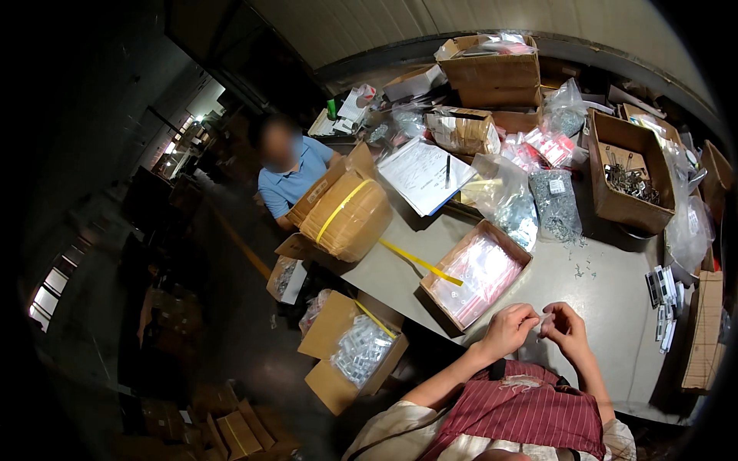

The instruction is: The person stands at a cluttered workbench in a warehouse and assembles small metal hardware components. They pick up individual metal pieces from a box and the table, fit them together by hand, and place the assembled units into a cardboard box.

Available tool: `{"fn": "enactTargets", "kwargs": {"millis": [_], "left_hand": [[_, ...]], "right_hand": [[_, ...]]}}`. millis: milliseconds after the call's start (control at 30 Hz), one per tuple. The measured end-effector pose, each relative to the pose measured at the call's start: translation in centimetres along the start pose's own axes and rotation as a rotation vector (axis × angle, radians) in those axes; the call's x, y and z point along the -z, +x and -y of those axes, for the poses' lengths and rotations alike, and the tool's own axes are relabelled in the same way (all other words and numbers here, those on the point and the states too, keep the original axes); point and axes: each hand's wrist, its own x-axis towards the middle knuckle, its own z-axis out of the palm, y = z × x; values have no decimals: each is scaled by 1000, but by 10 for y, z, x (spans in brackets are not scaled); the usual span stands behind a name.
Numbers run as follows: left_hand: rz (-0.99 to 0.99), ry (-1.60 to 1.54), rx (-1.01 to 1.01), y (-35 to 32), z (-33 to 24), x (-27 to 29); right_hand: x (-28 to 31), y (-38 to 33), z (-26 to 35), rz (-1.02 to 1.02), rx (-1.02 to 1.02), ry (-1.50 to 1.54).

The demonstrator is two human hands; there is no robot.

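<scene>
Close to the table's near edge, my left hand (507, 328) and my right hand (566, 330) face each other with fingertips almost meeting. Both are closed in a pinch on a small clear plastic bag (543, 321); whether anything is inside it is too small to tell. Just beyond my left hand lies a shallow cardboard box (440, 309) filled with flat clear plastic bags (483, 269) with red lines. Loose small screws (582, 269) are scattered on the grey table (607, 307) beyond my right hand, beside a clear bag of screws (555, 206).
An open carton of metal parts (626, 211) stands at the far right. Flat packed pieces (663, 303) lie near the right edge. A clipboard with papers (423, 173) and a taped carton (350, 219) are left, near another person (288, 165). A floor carton (361, 349) holds packets.
</scene>
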Motion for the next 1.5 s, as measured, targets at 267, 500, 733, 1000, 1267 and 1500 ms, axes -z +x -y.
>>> {"fn": "enactTargets", "kwargs": {"millis": [267,500,733,1000,1267,1500], "left_hand": [[-13,-320,131,5,-4,0],[34,-13,27,-2,8,-8],[29,32,7,2,2,-15],[87,289,-217,3,5,-10],[157,235,-220,7,82,-48],[32,260,-200,7,112,-65]], "right_hand": [[7,-20,-17,36,-210,194],[6,-18,-3,-171,339,-474],[-1,-16,29,-28,528,-859],[11,-23,15,170,264,-987],[16,-2,-12,219,288,-972],[112,57,-55,-527,356,-990]]}}
